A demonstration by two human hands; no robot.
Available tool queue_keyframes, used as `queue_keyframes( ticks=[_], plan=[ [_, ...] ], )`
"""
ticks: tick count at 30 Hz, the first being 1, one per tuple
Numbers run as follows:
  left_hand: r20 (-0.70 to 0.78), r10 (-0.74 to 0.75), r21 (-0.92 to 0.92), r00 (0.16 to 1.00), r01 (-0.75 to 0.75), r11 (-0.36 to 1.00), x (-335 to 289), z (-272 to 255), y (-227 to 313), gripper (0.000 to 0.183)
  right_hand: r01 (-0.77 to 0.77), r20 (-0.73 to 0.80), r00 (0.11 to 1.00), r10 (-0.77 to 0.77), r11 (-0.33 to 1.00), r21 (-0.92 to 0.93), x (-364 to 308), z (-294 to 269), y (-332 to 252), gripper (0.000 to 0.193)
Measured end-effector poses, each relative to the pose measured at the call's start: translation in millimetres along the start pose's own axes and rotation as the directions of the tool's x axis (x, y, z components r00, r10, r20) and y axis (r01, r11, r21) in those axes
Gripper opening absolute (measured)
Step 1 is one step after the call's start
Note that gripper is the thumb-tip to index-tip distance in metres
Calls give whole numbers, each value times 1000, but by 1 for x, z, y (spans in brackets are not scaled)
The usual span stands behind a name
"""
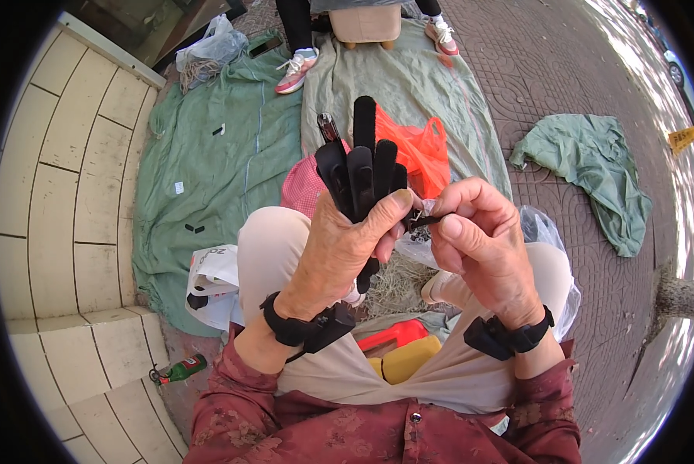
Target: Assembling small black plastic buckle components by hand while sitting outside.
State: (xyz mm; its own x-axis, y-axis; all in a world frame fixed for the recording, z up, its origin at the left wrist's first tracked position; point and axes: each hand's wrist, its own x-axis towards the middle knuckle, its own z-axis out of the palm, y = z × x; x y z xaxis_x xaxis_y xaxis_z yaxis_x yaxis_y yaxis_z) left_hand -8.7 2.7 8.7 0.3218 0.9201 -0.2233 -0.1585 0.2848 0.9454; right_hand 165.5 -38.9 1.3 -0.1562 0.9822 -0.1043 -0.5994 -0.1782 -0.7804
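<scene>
Seen from above, a seated person works over their lap at the centre of the frame. The left hand [339, 247] is clamped around a bundle of black strips [360, 174] that fan upward, the thumb pressed across their front. The right hand [482, 240], just to the right, pinches a small black piece [423, 222] between thumb and forefinger, touching the bundle's lower edge. Both wrists wear black bands. Behind the bundle lies an orange bag [420, 155] on a green sheet [216, 162] spread over the ground. A clear bag [544, 232] sits at right, a green bottle [183, 370] at lower left, another person's shoes [297, 69] at top.
</scene>
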Motion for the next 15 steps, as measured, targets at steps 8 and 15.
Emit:
queue_keyframes(
  ticks=[8,15],
  plan=[
    [-56,61,45,997,-59,997,-3,1,2,18,-32,-65,997,32,999,-2,2,4,1,9],
    [0,17,-42,1000,-17,999,-2,-3,3,21,-17,-38,999,18,1000,22,3,3,3,10]
  ],
)
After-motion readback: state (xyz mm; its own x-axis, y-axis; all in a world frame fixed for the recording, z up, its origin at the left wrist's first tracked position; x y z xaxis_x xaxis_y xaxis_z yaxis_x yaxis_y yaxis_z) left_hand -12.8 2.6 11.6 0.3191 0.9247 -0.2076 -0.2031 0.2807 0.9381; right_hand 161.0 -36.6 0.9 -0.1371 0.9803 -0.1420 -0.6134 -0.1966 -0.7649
